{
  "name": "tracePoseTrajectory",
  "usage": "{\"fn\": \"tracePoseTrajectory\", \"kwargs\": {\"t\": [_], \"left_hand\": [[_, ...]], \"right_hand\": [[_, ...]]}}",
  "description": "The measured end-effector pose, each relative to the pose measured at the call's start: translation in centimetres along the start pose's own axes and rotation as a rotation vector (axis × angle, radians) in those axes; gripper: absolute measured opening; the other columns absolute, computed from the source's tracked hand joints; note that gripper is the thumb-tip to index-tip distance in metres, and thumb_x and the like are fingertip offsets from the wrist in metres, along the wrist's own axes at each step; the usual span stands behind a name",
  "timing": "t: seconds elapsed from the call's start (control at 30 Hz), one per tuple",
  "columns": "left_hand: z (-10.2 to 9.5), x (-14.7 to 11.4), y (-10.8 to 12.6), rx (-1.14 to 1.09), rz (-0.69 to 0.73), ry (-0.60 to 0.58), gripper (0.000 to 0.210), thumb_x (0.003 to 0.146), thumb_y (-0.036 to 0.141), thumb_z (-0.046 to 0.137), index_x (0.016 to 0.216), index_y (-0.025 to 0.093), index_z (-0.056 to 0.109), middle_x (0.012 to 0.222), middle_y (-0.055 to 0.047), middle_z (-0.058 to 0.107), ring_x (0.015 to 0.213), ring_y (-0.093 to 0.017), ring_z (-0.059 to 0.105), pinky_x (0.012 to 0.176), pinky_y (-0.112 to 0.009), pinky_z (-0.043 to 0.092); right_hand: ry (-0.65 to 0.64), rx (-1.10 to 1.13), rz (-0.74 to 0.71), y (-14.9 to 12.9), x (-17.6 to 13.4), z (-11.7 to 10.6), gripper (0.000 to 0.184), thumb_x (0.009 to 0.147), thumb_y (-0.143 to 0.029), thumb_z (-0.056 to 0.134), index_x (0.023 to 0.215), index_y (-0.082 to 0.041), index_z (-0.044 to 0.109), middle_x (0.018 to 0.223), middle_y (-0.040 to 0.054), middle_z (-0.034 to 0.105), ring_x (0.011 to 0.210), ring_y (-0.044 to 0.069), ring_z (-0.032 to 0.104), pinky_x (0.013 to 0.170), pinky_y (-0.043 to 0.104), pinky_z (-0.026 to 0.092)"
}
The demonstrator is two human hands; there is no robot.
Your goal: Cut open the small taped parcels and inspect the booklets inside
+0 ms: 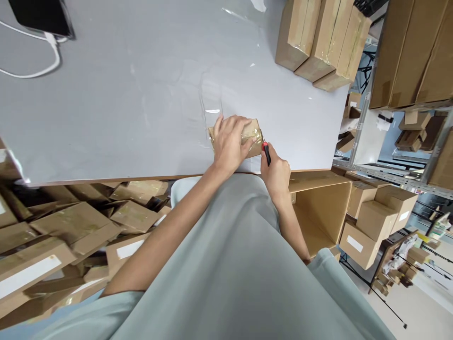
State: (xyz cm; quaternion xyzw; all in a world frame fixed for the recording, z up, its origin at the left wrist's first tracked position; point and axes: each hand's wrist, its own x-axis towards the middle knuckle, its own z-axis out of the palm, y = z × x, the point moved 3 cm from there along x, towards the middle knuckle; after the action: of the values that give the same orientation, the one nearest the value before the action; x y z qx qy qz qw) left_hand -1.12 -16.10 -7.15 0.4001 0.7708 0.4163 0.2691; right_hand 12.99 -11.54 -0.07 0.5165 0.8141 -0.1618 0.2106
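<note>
Cardboard box (253, 128), left grip (230, 139) clasping its top, right grip (276, 171) wrapped around cutter (265, 150)

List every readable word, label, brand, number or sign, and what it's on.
No text can be read.
White rectangular labels on brown cardboard boxes, lower left: too blurred.
White rectangular label on a brown cardboard box, right: too small.
Small brown cardboard box under the left hand: none readable.
</note>
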Motion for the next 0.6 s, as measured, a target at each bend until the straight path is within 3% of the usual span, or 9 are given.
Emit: {"fn": "tracePoseTrajectory", "kwargs": {"t": [0.6], "left_hand": [[-0.1, -0.2, -0.1, -0.085, -0.010, -0.037, 0.042, 0.102, 0.050, 0.067, 0.142, 0.036, 0.065, 0.150, -0.007, 0.068, 0.152, -0.037, 0.053, 0.139, -0.061, 0.022]], "right_hand": [[0.005, -0.027, 0.056, -1.6, -0.3, -0.2, 0.053, 0.122, -0.037, 0.029, 0.167, -0.018, 0.049, 0.113, 0.0141, 0.084, 0.099, 0.028, 0.081, 0.088, 0.033, 0.053]]}}
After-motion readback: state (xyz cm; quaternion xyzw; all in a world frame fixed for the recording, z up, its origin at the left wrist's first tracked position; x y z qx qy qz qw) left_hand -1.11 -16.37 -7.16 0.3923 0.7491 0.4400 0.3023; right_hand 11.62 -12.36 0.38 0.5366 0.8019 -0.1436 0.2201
